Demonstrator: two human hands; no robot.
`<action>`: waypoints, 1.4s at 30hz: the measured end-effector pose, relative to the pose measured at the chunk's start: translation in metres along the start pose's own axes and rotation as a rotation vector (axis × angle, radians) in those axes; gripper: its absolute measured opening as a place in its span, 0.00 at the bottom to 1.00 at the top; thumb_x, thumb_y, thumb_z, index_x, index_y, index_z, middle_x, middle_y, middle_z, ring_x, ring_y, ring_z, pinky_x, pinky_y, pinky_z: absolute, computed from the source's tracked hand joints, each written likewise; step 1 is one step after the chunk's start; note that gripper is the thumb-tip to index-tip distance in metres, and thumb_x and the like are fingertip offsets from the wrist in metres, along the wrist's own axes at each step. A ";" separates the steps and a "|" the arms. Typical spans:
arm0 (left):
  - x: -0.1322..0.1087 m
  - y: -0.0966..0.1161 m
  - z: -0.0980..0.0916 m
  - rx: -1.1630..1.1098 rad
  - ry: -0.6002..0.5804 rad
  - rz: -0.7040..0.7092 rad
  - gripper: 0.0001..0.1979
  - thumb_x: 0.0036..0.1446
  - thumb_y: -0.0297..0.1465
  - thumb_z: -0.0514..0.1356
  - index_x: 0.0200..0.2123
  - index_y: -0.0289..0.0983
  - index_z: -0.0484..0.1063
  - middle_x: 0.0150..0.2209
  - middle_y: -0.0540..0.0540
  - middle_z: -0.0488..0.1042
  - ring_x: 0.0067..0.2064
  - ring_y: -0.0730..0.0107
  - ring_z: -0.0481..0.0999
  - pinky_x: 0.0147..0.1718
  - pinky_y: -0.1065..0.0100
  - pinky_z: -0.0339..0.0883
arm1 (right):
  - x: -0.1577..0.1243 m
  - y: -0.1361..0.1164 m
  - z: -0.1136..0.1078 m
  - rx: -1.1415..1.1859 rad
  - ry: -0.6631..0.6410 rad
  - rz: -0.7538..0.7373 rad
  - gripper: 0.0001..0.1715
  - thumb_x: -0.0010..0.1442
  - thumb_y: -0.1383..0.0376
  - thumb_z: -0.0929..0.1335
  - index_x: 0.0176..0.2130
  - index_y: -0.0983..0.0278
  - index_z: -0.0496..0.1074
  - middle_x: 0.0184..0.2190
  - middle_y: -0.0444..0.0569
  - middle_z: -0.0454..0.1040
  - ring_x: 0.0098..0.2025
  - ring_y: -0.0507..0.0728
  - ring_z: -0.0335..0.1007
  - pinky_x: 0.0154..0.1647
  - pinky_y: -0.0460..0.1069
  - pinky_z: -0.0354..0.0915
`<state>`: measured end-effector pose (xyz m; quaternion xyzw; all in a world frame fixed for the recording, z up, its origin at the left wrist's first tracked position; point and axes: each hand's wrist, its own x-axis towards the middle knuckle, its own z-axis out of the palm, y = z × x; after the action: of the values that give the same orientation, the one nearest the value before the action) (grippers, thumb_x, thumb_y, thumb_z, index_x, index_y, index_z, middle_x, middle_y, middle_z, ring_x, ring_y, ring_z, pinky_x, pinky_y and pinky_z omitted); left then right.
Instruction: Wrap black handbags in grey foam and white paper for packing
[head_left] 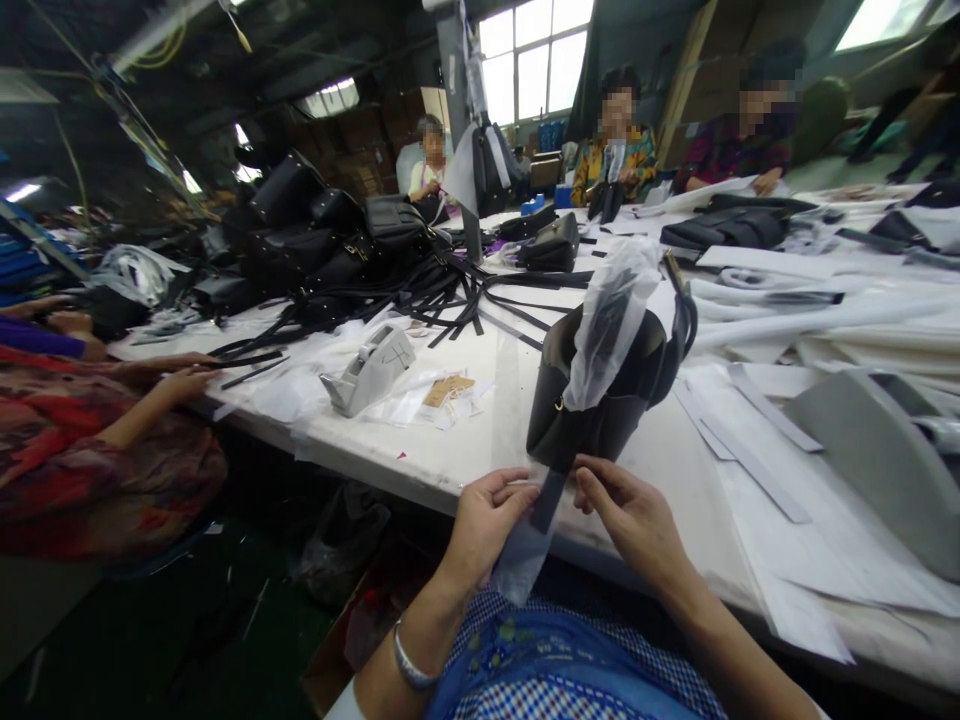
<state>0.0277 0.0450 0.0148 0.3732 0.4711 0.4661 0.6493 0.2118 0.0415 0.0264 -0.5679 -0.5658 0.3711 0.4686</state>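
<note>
A black handbag (592,400) stands near the table's front edge, with crumpled translucent wrapping (615,310) over its top. From its lower front a dark strap end (549,498) hangs toward me inside a clear plastic sleeve (523,560). My left hand (495,515) pinches the sleeve's left edge, thumb and fingers together. On the other side of the strap, just under the bag, my right hand (622,505) has its thumb and fingertips closed at the sleeve's right edge; what lies between those fingertips is too small to make out.
A grey tape dispenser (371,370) and brown tags (448,390) lie left of the bag. Black straps (450,290) and piled black bags (322,220) are behind. At right are paper strips (772,440) and a large grey dispenser (885,460). People sit across and at left.
</note>
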 end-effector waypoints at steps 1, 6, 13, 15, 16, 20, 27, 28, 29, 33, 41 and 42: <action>0.004 0.003 0.004 -0.010 -0.010 0.021 0.23 0.47 0.39 0.73 0.45 0.33 0.78 0.38 0.40 0.83 0.37 0.64 0.82 0.37 0.70 0.73 | 0.000 -0.001 -0.002 -0.008 -0.003 -0.005 0.26 0.62 0.49 0.67 0.46 0.68 0.77 0.24 0.49 0.78 0.26 0.56 0.75 0.31 0.50 0.73; 0.028 0.018 0.025 -0.067 -0.031 0.171 0.18 0.49 0.37 0.72 0.41 0.33 0.78 0.37 0.41 0.83 0.38 0.63 0.82 0.39 0.68 0.73 | 0.005 -0.012 -0.006 -0.067 -0.060 -0.016 0.25 0.64 0.49 0.65 0.46 0.66 0.78 0.23 0.47 0.77 0.26 0.55 0.74 0.30 0.48 0.70; 0.044 0.028 0.043 -0.092 -0.034 0.305 0.15 0.54 0.36 0.69 0.41 0.33 0.77 0.38 0.42 0.83 0.42 0.64 0.81 0.45 0.67 0.71 | 0.022 -0.030 0.000 -0.048 0.020 0.015 0.25 0.60 0.47 0.68 0.42 0.65 0.80 0.24 0.47 0.78 0.26 0.57 0.75 0.29 0.48 0.69; 0.043 0.029 0.044 -0.096 -0.037 0.316 0.15 0.55 0.37 0.68 0.42 0.33 0.77 0.38 0.41 0.83 0.42 0.63 0.81 0.45 0.66 0.71 | 0.027 -0.033 0.000 -0.065 0.047 0.030 0.25 0.60 0.46 0.68 0.40 0.64 0.80 0.22 0.47 0.78 0.25 0.57 0.75 0.28 0.48 0.69; 0.042 0.028 0.044 -0.099 -0.032 0.325 0.15 0.56 0.37 0.67 0.43 0.33 0.76 0.39 0.41 0.82 0.43 0.63 0.81 0.46 0.65 0.71 | 0.029 -0.035 0.001 -0.079 0.057 0.032 0.25 0.59 0.45 0.68 0.39 0.63 0.80 0.21 0.47 0.77 0.24 0.56 0.75 0.26 0.48 0.68; 0.038 0.022 0.040 -0.094 0.023 0.352 0.19 0.59 0.41 0.64 0.49 0.36 0.74 0.46 0.41 0.80 0.49 0.62 0.78 0.49 0.65 0.68 | 0.035 -0.037 0.002 -0.125 0.088 0.046 0.25 0.58 0.45 0.68 0.34 0.63 0.80 0.18 0.45 0.75 0.21 0.55 0.73 0.24 0.47 0.65; 0.033 0.006 0.040 -0.020 0.017 0.292 0.21 0.57 0.47 0.64 0.39 0.34 0.77 0.35 0.44 0.80 0.38 0.65 0.77 0.39 0.68 0.68 | 0.039 -0.041 0.003 -0.137 0.129 0.052 0.25 0.58 0.45 0.69 0.29 0.63 0.79 0.15 0.44 0.72 0.19 0.53 0.69 0.21 0.46 0.61; 0.033 0.005 0.042 -0.017 0.022 0.296 0.20 0.56 0.47 0.64 0.38 0.34 0.78 0.34 0.44 0.79 0.37 0.65 0.77 0.38 0.69 0.68 | 0.040 -0.042 0.003 -0.153 0.140 0.044 0.25 0.58 0.45 0.68 0.28 0.63 0.79 0.14 0.43 0.71 0.18 0.53 0.69 0.20 0.45 0.61; 0.033 0.005 0.043 -0.013 0.028 0.302 0.20 0.57 0.47 0.64 0.38 0.34 0.78 0.34 0.45 0.79 0.37 0.66 0.77 0.38 0.69 0.68 | 0.040 -0.043 0.003 -0.171 0.153 0.034 0.26 0.58 0.45 0.68 0.27 0.63 0.78 0.14 0.43 0.71 0.18 0.53 0.69 0.20 0.46 0.60; 0.036 0.004 0.048 0.007 0.060 0.351 0.18 0.59 0.43 0.63 0.40 0.33 0.77 0.36 0.43 0.80 0.38 0.65 0.78 0.38 0.68 0.70 | 0.042 -0.046 0.003 -0.229 0.180 0.015 0.27 0.59 0.44 0.68 0.25 0.62 0.78 0.13 0.43 0.70 0.18 0.53 0.68 0.20 0.46 0.59; 0.036 0.003 0.047 0.214 0.158 0.668 0.07 0.59 0.32 0.64 0.39 0.38 0.81 0.37 0.44 0.77 0.40 0.65 0.77 0.44 0.65 0.71 | 0.044 -0.035 0.003 -0.157 0.163 0.047 0.31 0.57 0.41 0.68 0.22 0.63 0.75 0.13 0.45 0.70 0.17 0.51 0.65 0.20 0.45 0.58; 0.036 0.003 0.045 0.295 0.163 0.753 0.07 0.60 0.30 0.63 0.40 0.39 0.81 0.37 0.45 0.76 0.40 0.66 0.77 0.43 0.66 0.72 | 0.045 -0.033 0.003 -0.111 0.150 0.055 0.31 0.57 0.41 0.68 0.22 0.64 0.74 0.13 0.45 0.70 0.17 0.51 0.65 0.19 0.45 0.58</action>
<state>0.0742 0.0781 0.0201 0.5705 0.4133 0.6266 0.3332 0.2028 0.0833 0.0623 -0.6345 -0.5330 0.3082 0.4673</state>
